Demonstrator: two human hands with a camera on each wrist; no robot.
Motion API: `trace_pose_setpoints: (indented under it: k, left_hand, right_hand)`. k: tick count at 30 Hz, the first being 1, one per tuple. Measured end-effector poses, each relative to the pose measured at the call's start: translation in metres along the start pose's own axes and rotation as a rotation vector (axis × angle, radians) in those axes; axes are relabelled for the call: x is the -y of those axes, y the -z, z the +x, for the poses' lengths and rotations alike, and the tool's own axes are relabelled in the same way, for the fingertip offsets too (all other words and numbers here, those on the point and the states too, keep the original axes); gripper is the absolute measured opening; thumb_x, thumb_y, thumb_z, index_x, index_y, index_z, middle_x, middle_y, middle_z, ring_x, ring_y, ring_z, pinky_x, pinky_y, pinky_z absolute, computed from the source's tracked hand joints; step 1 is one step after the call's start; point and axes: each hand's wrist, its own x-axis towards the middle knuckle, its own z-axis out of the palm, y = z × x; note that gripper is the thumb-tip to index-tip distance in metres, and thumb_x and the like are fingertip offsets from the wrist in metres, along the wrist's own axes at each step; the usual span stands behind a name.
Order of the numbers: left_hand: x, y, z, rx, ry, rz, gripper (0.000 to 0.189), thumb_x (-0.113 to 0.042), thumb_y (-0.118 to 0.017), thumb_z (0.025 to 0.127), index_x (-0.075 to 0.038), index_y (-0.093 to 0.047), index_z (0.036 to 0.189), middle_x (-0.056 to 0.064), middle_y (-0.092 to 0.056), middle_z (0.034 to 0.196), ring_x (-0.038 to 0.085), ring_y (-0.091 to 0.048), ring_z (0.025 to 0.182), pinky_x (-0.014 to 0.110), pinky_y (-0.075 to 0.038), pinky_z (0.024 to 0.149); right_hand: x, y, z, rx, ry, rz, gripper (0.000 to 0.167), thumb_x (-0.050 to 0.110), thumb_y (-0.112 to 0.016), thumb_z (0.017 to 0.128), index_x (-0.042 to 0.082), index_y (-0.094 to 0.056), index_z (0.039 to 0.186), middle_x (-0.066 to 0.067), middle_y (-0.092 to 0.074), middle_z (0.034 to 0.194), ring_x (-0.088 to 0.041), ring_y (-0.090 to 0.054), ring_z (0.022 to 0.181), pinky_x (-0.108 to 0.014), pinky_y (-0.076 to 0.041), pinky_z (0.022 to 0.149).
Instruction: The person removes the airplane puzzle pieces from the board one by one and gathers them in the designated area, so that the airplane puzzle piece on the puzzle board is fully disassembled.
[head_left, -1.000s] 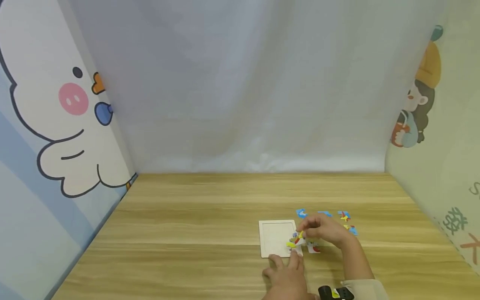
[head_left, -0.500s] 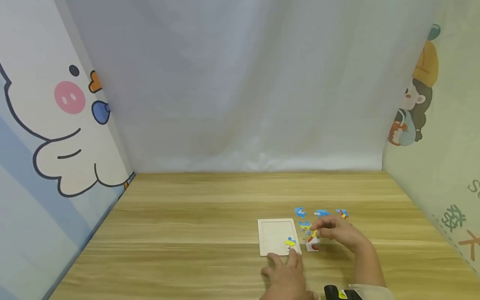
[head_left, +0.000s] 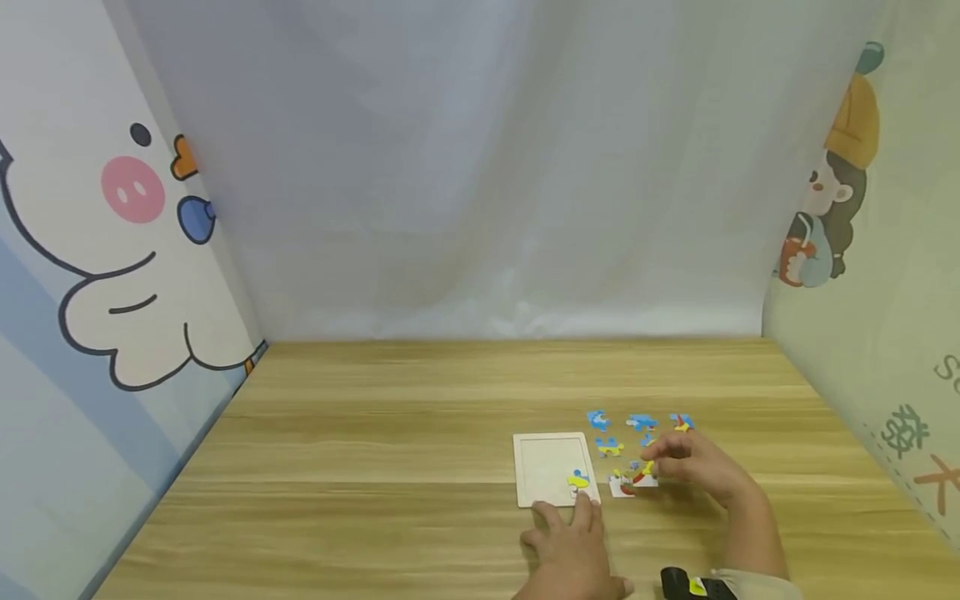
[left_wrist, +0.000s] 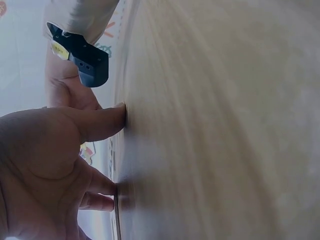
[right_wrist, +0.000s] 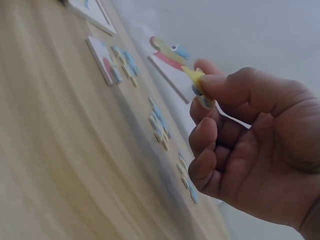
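Observation:
My right hand [head_left: 705, 471] pinches a puzzle piece [right_wrist: 172, 75] between thumb and fingers. The piece is white, red and yellow with a blue bit, and it is tilted above the table in the right wrist view. My left hand [head_left: 572, 546] rests its fingertips on the near edge of a square, pale wooden puzzle board [head_left: 547, 462]. Its thumb touches the tabletop in the left wrist view. A yellow, blue and white piece [head_left: 578, 480] lies in the board's near right corner, just ahead of the left fingertips.
Several loose pieces lie right of the board, among them a blue one [head_left: 597, 420], a blue and yellow one [head_left: 609, 448] and a white and red one [right_wrist: 104, 61]. A black wrist camera [left_wrist: 85, 57] sits on the right wrist. A grey-white curtain [head_left: 480, 167] hangs behind the table.
My right hand has carried the pinched piece rightward, away from the board and over the loose pieces. The left hand stays at the board's near edge. The camera view has shifted slightly.

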Motion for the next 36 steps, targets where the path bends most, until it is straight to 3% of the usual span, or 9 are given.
trace_pose_setpoints:
  k: [12, 18, 23, 30, 36]
  left_hand:
    - [-0.001, 0.000, 0.001, 0.010, 0.013, 0.002, 0.094, -0.076, -0.060, 0.064, -0.029, -0.039, 0.141, -0.010, -0.028, 0.145, 0.046, -0.031, 0.122, 0.061, -0.043, 0.076]
    - [-0.002, 0.000, 0.001, 0.004, 0.020, -0.024, 0.094, -0.074, -0.063, 0.063, -0.028, -0.040, 0.141, -0.010, -0.028, 0.145, 0.046, -0.030, 0.122, 0.062, -0.042, 0.077]
    - [-0.002, 0.001, 0.000, 0.003, 0.021, -0.036, 0.093, -0.073, -0.064, 0.063, -0.027, -0.040, 0.141, -0.010, -0.028, 0.145, 0.046, -0.029, 0.122, 0.062, -0.041, 0.078]
    - [-0.001, 0.003, -0.002, 0.017, 0.006, -0.044, 0.091, -0.073, -0.063, 0.065, -0.028, -0.039, 0.141, -0.009, -0.026, 0.147, 0.046, -0.029, 0.123, 0.063, -0.042, 0.077]
    - [0.002, 0.005, -0.006, 0.009, 0.003, -0.041, 0.090, -0.074, -0.062, 0.064, -0.031, -0.041, 0.140, -0.006, -0.025, 0.149, 0.044, -0.032, 0.123, 0.061, -0.042, 0.076]
  right_hand:
    - [-0.011, 0.011, -0.014, -0.059, -0.037, -0.022, 0.019, 0.003, -0.064, 0.082, -0.008, -0.064, 0.097, -0.016, -0.061, 0.101, -0.016, -0.052, 0.087, -0.027, -0.045, 0.073]
    - [-0.016, 0.013, -0.018, -0.066, -0.115, -0.037, 0.021, 0.001, -0.064, 0.081, -0.011, -0.063, 0.098, -0.010, -0.060, 0.097, -0.014, -0.049, 0.074, -0.026, -0.043, 0.063]
    - [-0.018, 0.012, -0.019, -0.075, -0.103, -0.061, 0.021, -0.001, -0.064, 0.080, -0.013, -0.063, 0.098, -0.009, -0.054, 0.093, -0.012, -0.046, 0.065, -0.024, -0.041, 0.056]
    - [-0.016, 0.010, -0.019, -0.130, -0.138, -0.101, 0.019, -0.001, -0.063, 0.081, -0.011, -0.064, 0.097, -0.016, -0.057, 0.102, -0.015, -0.047, 0.068, -0.026, -0.042, 0.057]
    - [-0.008, 0.005, -0.020, -0.146, -0.157, -0.101, 0.022, 0.000, -0.060, 0.084, -0.011, -0.061, 0.103, -0.011, -0.060, 0.095, -0.018, -0.049, 0.072, -0.028, -0.045, 0.059]
